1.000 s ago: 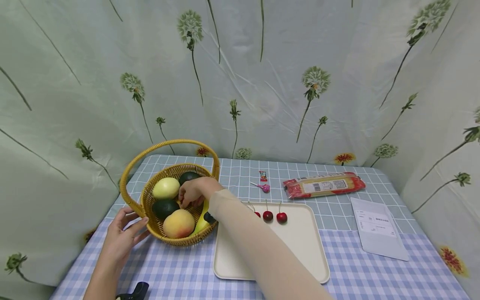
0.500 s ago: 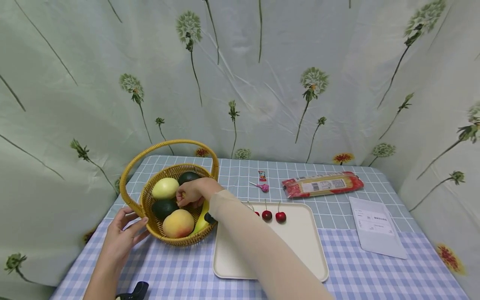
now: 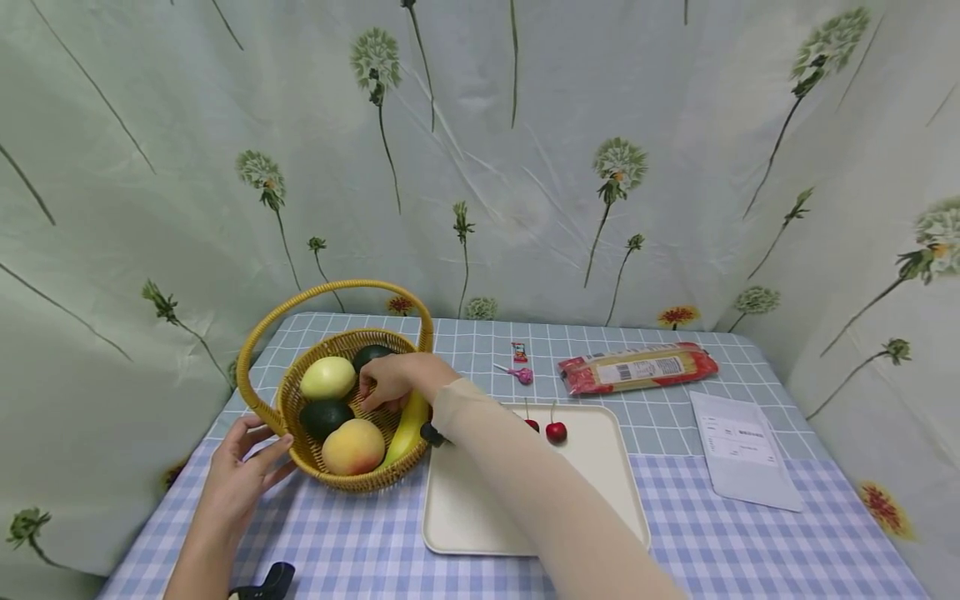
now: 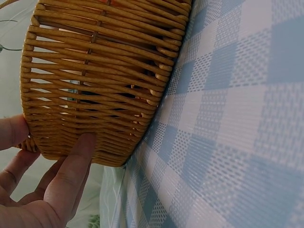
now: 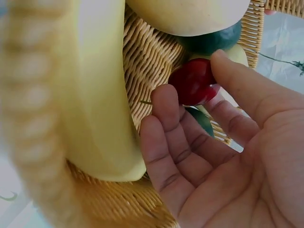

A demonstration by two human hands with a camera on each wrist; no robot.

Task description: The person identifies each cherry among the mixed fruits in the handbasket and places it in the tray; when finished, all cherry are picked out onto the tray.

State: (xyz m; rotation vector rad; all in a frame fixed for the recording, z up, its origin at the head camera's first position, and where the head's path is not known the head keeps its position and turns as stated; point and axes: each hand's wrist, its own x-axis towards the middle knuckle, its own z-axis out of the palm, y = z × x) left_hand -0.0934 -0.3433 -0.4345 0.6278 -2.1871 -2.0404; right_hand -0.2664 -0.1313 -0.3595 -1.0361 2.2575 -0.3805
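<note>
In the head view a yellow wicker basket (image 3: 300, 462) with a tall handle stands left of centre. My left hand (image 3: 243, 467) grips it by the rim at the handle's left foot; in the left wrist view, fingertips (image 4: 86, 142) lie against the woven outer wall. Inside the basket is my right hand (image 3: 393, 382). The right wrist view shows it pinching a dark red cherry (image 5: 192, 80) between thumb and fingers, with a green stem poking out. Around it lie a banana (image 3: 407, 429), a peach (image 3: 354, 447), a pale yellow fruit (image 3: 328, 378) and dark green avocados (image 3: 326, 418).
My right forearm crosses a cream tray (image 3: 465, 533) with cherries (image 3: 557, 432) on it, partly covering it. Behind are a lollipop (image 3: 522, 376) and a small wrapped candy (image 3: 519, 352). A noodle packet (image 3: 637, 369) and a white labelled envelope (image 3: 744, 450) lie to the right.
The head view has turned slightly right. My right hand has shifted a little rightward inside the basket, and its forearm hides more of the cherries on the tray. The left hand stays put.
</note>
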